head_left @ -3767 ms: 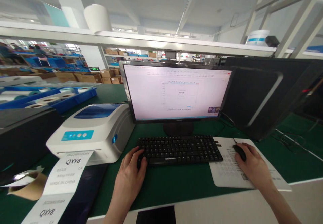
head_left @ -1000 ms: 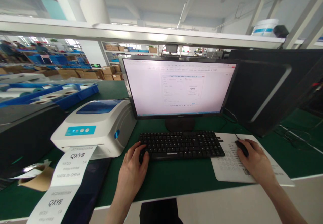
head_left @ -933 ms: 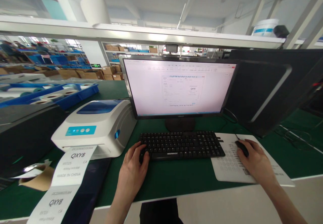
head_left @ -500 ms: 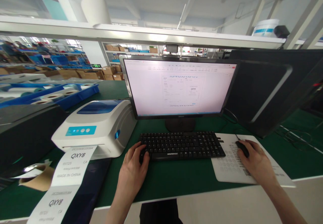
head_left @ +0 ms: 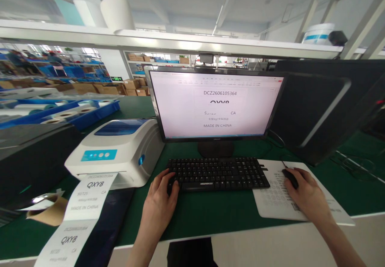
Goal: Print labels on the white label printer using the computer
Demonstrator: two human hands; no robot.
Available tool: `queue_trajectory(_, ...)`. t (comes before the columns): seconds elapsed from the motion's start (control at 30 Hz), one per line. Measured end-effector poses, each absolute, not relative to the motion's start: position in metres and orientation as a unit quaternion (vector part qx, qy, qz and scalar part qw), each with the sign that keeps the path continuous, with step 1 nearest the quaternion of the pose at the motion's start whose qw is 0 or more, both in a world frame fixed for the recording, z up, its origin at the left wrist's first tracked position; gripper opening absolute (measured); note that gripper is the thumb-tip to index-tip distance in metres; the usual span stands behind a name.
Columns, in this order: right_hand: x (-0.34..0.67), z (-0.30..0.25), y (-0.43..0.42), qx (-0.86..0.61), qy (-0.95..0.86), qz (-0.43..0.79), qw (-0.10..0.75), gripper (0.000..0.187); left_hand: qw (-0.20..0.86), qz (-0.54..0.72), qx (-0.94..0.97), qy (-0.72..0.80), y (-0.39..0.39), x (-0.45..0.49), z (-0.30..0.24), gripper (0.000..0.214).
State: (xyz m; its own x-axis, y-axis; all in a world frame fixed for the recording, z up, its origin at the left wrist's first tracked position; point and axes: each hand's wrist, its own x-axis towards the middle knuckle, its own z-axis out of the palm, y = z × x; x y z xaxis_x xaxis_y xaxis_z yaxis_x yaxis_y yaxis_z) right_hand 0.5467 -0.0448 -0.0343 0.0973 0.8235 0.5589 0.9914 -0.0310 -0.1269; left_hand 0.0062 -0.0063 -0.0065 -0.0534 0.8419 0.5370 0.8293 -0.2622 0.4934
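My left hand (head_left: 161, 200) rests on the left end of the black keyboard (head_left: 218, 172), fingers curled loosely over the keys and holding nothing. My right hand (head_left: 305, 194) is wrapped over a black mouse (head_left: 290, 177) that sits on a white printed sheet (head_left: 272, 200). The monitor (head_left: 215, 104) in front shows a label page reading DCZ2606105364, QXY8, MADE IN CHINA. To the left, a white and blue label printer (head_left: 117, 154) feeds out a strip of printed labels (head_left: 80, 212) marked QXY8.
A black machine (head_left: 33, 158) stands at far left, with a cardboard roll core (head_left: 48, 215) before it. Blue trays of label rolls (head_left: 69, 112) lie behind. A dark panel (head_left: 319, 106) stands right of the monitor, cables (head_left: 355, 164) beside it. An overhead shelf (head_left: 180, 48) holds a white roll.
The dialog box on the monitor has closed and the full label page now shows. Both hands stay where they were on the keyboard and mouse.
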Motion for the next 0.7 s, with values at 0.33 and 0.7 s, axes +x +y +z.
queue_trajectory(0.33, 0.5492, -0.0379, -0.0442, -0.702, -0.647, -0.174, 0.242, 0.055, 0.021, 0.387, 0.687, 0.615, -0.0084, 0.0066, -0.0041, 0.036)
queue_trajectory(0.7, 0.5509, -0.0387, -0.0441, -0.701, -0.650, -0.173, 0.236, 0.055, 0.020, 0.386, 0.684, 0.619, -0.0092, 0.0080, -0.0019, 0.034)
